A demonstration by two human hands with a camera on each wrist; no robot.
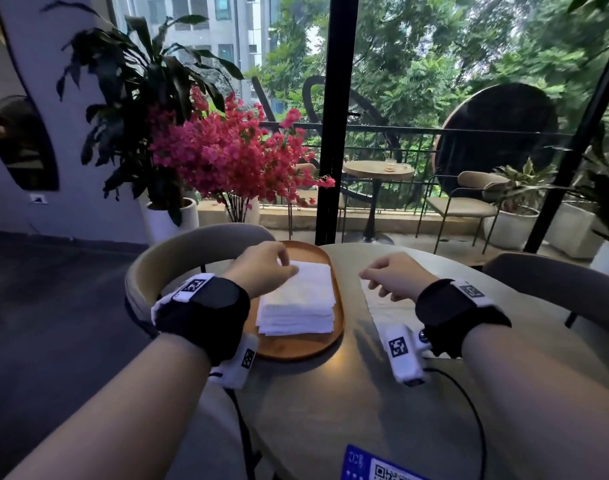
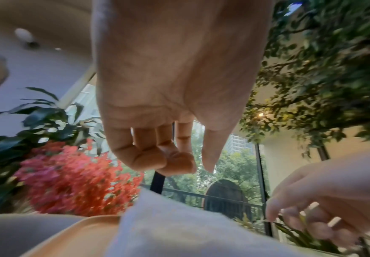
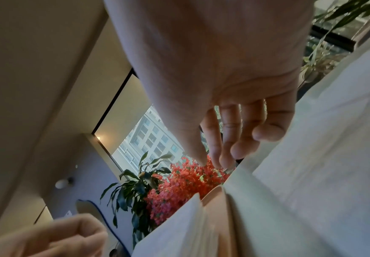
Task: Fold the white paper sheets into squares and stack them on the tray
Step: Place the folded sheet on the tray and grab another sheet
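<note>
A stack of folded white squares (image 1: 299, 299) (image 2: 179, 229) lies on the oval wooden tray (image 1: 296, 348) (image 2: 80, 231) at the table's left. My left hand (image 1: 289, 268) (image 2: 198, 167) hovers just over the stack's far left corner, fingers loosely curled, holding nothing. Unfolded white sheets (image 1: 382, 310) (image 3: 311, 156) lie flat to the right of the tray. My right hand (image 1: 367, 275) (image 3: 210, 163) hangs over their far left corner with thumb and fingers pointing down; nothing is between them.
The round grey table (image 1: 330, 410) carries a blue QR card (image 1: 375, 469) at its near edge. Curved chairs stand at the left (image 1: 192, 247) and right (image 1: 555, 271). A black cable (image 1: 469, 410) trails from my right wrist. Plants and a glass wall lie beyond.
</note>
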